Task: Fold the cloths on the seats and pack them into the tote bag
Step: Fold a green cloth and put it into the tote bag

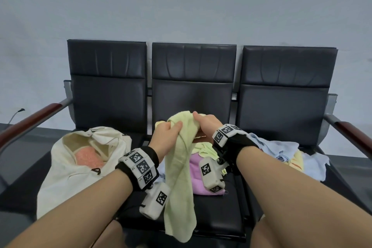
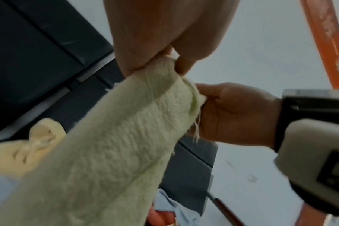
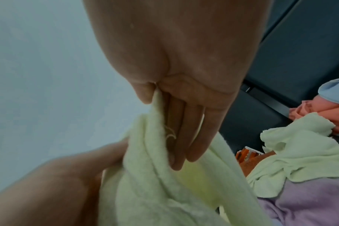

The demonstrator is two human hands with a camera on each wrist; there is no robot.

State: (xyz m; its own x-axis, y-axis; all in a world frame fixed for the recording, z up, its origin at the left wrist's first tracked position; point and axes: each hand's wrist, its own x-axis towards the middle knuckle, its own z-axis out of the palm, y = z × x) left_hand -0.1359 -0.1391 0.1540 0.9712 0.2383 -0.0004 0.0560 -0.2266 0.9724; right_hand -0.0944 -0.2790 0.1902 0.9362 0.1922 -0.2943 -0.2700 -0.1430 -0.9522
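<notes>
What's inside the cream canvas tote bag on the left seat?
Through the open mouth of the cream canvas tote bag, one orange textured cloth shows. Anything beneath it, or deeper in the bag, is hidden by the bag's walls.

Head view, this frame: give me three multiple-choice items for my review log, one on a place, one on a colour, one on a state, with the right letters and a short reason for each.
1. Where does the tote bag sit?
A. on the left seat
B. on the right seat
C. on the floor

2. What colour is the cloth held up in both hands?
A. purple
B. pale green
C. light blue

3. In what state is the held cloth?
A. folded into a neat square
B. packed inside the bag
C. hanging loose and unfolded

Answers:
1. A, the bag lies on the left seat with its mouth open and an orange cloth inside.
2. B, the pale green cloth is pinched at its top by the left hand and the right hand; the purple cloth lies on the middle seat.
3. C, it dangles in one long drape below the hands.
</notes>
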